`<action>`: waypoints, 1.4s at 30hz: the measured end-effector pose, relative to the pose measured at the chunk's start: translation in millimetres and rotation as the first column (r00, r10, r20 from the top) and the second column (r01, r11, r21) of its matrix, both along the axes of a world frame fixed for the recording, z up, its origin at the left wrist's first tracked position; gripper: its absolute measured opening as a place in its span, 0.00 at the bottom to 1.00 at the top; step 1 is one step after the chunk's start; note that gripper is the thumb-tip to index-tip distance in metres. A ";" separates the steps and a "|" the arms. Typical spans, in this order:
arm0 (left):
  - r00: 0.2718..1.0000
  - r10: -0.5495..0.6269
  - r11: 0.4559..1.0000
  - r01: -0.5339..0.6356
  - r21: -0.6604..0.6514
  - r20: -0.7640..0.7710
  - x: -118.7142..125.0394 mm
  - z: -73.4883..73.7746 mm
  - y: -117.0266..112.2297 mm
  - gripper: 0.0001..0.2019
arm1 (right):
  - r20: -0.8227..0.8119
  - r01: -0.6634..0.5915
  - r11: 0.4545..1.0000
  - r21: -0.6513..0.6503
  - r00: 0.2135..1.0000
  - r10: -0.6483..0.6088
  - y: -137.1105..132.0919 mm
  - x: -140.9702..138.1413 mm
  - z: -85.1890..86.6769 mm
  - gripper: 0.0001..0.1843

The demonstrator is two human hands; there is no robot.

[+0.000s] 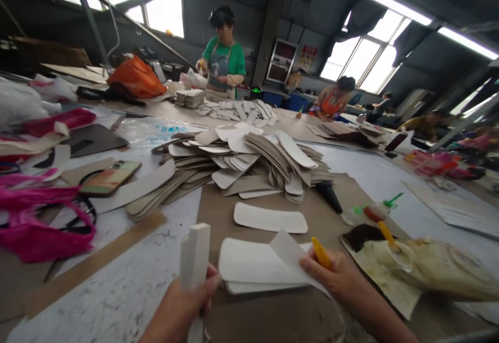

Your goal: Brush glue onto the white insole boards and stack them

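Note:
My left hand [183, 304] is closed round a thin stack of white card pieces [195, 257] held upright on edge. My right hand [331, 275] grips a yellow-handled tool [322, 253] and pinches a thin white sheet [290, 254] lifted off a flat stack of white pieces [249, 267] on brown cardboard [273, 312]. A single white rounded piece [270, 218] lies just beyond that stack.
A big heap of white and tan insole-shaped pieces [241, 163] fills the table's middle. A phone [109, 177] and pink material [35, 218] lie at the left. Glue bottle [376, 210] and a glue-stained rag [436, 267] sit at the right. Other people work at the far end.

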State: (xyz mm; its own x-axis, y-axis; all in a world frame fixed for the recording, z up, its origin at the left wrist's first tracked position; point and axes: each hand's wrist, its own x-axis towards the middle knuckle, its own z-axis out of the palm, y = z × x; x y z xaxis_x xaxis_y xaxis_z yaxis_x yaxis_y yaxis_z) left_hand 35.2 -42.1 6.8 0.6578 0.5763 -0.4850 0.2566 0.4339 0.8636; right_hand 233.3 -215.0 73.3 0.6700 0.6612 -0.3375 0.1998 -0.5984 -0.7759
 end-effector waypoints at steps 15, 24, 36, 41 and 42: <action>0.988 -0.136 0.991 0.137 0.004 -0.077 37.4 -1.5 30.9 0.19 | -0.249 -0.451 0.874 -0.180 0.881 0.403 92.9 10.2 -25.2 0.12; 0.978 -0.195 0.981 0.195 -0.003 -0.072 36.5 -3.0 31.9 0.21 | -0.146 -0.437 0.841 -0.320 0.899 0.412 105.3 5.7 -30.7 0.12; 0.978 -0.183 0.982 0.187 0.026 -0.099 42.4 -10.4 34.6 0.22 | -0.038 -0.412 0.827 -0.383 0.901 0.431 107.6 1.0 -31.7 0.11; 0.982 -0.138 0.985 0.151 0.090 -0.133 47.9 -18.2 34.4 0.21 | -0.004 -0.409 0.817 -0.407 0.895 0.446 104.2 -1.1 -29.1 0.12; 0.982 -0.141 0.984 0.154 0.094 -0.129 47.9 -18.2 34.4 0.21 | 0.004 -0.414 0.810 -0.416 0.889 0.457 99.0 -1.1 -26.2 0.12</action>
